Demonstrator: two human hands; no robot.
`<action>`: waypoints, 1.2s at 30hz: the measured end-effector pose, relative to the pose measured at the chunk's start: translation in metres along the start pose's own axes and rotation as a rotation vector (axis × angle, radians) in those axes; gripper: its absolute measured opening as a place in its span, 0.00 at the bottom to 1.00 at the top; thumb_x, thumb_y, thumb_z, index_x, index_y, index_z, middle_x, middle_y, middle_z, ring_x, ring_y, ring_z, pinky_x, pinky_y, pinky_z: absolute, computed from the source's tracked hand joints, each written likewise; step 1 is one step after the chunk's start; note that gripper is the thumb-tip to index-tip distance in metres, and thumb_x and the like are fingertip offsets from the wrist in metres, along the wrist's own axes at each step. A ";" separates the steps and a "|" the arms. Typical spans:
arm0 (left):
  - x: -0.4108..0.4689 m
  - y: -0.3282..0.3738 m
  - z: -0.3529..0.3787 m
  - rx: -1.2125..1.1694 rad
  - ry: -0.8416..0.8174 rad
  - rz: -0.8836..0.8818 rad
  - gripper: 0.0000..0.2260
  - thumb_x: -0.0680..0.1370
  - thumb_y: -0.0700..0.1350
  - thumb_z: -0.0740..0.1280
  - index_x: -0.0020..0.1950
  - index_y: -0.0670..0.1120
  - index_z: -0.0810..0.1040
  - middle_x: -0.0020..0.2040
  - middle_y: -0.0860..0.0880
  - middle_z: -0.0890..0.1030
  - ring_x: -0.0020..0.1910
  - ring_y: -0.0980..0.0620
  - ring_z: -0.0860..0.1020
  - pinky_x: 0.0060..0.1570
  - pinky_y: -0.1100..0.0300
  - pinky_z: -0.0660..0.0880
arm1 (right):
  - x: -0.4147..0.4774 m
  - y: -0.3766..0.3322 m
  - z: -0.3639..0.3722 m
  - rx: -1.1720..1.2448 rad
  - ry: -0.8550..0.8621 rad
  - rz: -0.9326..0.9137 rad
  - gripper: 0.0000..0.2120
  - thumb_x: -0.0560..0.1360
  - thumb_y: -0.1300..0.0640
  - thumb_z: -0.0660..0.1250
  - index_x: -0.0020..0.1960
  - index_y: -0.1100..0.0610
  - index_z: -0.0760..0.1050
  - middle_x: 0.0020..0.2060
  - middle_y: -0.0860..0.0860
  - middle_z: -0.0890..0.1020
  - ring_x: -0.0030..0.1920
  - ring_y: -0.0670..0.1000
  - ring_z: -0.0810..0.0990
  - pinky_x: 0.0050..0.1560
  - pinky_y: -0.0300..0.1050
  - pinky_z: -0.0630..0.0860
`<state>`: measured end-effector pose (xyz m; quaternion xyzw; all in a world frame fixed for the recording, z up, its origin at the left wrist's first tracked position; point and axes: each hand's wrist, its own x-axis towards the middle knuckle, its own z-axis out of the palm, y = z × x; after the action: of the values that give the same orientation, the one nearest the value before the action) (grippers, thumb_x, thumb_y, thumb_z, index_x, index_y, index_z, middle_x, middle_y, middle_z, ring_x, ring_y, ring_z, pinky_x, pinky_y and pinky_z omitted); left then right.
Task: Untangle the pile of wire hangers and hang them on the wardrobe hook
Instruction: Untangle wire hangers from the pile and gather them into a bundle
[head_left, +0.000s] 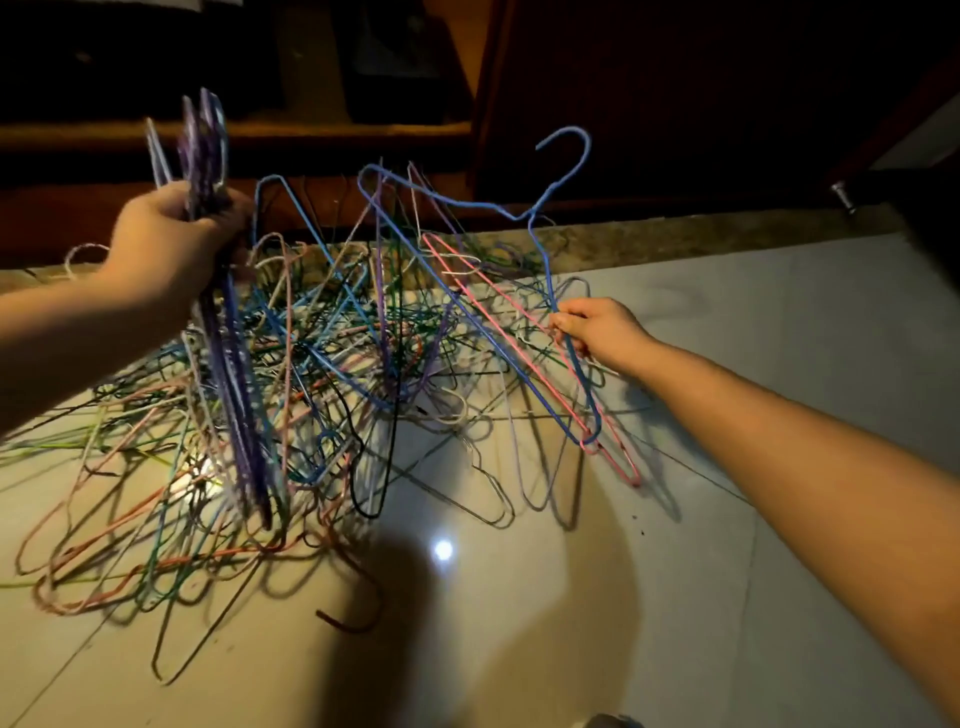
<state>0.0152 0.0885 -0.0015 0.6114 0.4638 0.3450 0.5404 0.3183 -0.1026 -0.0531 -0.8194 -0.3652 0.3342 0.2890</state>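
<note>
Pale tiled floor (675, 519), dark wooden furniture (675, 104) on the far side. The pile of wire hangers (322, 364) sprawls left of centre. My left hand (171, 244) grips an upright bundle (234, 374). My right hand (597, 332) pinches the raised blue hanger (587, 153), with a pink hanger (519, 332) alongside. I judge this the untangling step: next, tease the blue one clear. I see no container or hook.

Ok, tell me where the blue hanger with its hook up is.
Head view, right of centre: the blue hanger is raised at the right edge of the pile, its side wire pinched by the right hand.
</note>
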 end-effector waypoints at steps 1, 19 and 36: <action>-0.002 0.005 0.002 -0.011 0.010 0.006 0.08 0.79 0.40 0.62 0.43 0.51 0.74 0.39 0.52 0.74 0.28 0.61 0.74 0.29 0.70 0.75 | -0.002 -0.008 0.003 0.029 -0.012 -0.006 0.12 0.79 0.63 0.59 0.38 0.58 0.75 0.31 0.51 0.73 0.27 0.45 0.66 0.30 0.37 0.64; -0.026 0.038 0.044 -0.370 -0.110 -0.181 0.13 0.78 0.31 0.60 0.60 0.43 0.72 0.31 0.47 0.69 0.23 0.56 0.70 0.24 0.65 0.70 | -0.066 -0.117 0.074 0.377 -0.275 -0.234 0.12 0.79 0.65 0.57 0.38 0.57 0.68 0.25 0.46 0.72 0.20 0.40 0.66 0.24 0.30 0.63; -0.033 0.045 0.062 -0.537 -0.359 -0.209 0.15 0.76 0.28 0.58 0.53 0.45 0.76 0.40 0.44 0.75 0.36 0.52 0.78 0.37 0.61 0.78 | -0.071 -0.103 0.100 0.419 -0.378 -0.046 0.13 0.79 0.68 0.56 0.40 0.56 0.71 0.29 0.52 0.70 0.18 0.39 0.69 0.22 0.31 0.68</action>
<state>0.0707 0.0369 0.0342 0.4474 0.3141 0.2841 0.7877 0.1643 -0.0769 -0.0162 -0.6564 -0.3540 0.5427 0.3863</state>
